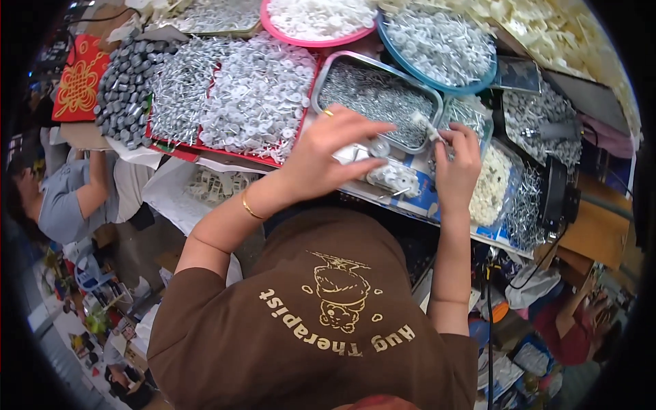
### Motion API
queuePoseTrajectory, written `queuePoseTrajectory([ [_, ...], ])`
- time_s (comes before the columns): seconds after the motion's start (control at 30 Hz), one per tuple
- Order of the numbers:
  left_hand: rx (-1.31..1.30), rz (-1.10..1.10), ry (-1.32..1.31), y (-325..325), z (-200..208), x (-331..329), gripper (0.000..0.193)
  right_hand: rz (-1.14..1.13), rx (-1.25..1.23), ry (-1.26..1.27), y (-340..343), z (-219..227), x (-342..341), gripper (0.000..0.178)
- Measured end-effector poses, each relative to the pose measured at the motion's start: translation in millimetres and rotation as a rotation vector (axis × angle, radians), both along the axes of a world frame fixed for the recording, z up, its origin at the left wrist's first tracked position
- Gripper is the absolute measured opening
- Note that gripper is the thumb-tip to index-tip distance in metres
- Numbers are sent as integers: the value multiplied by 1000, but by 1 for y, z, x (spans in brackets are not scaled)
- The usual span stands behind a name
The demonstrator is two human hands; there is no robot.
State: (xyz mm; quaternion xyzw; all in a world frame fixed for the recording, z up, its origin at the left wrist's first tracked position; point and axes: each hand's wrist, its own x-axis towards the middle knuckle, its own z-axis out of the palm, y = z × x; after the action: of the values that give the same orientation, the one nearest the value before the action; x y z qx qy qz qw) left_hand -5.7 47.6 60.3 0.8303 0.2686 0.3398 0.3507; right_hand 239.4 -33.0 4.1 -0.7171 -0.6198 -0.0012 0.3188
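Note:
My left hand is over the bench edge with its thumb and index finger spread apart. In the gap between them appears a small round translucent piece; I see no firm grip on it. My right hand pinches a small white plastic piece, held at the near right corner of a metal tray of small silvery metal parts. Just below and between the hands lies a small heap of clear and white plastic parts with metal pins.
A red tray holds silvery pins and white disc-like pieces. Dark grey cylinders are piled at left. Pink and blue basins stand behind. Cream pieces and a black device are at right. Other people sit nearby.

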Motion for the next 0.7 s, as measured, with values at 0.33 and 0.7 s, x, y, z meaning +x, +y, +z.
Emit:
queuePoseTrajectory([
  [0.33,182,22,117,-44,-49,52,42,34,70,1065,-30,24,-6,41],
  [0.7,219,9,219,-44,-45,51,48,81,5,1189,-58,20,-24,32],
])
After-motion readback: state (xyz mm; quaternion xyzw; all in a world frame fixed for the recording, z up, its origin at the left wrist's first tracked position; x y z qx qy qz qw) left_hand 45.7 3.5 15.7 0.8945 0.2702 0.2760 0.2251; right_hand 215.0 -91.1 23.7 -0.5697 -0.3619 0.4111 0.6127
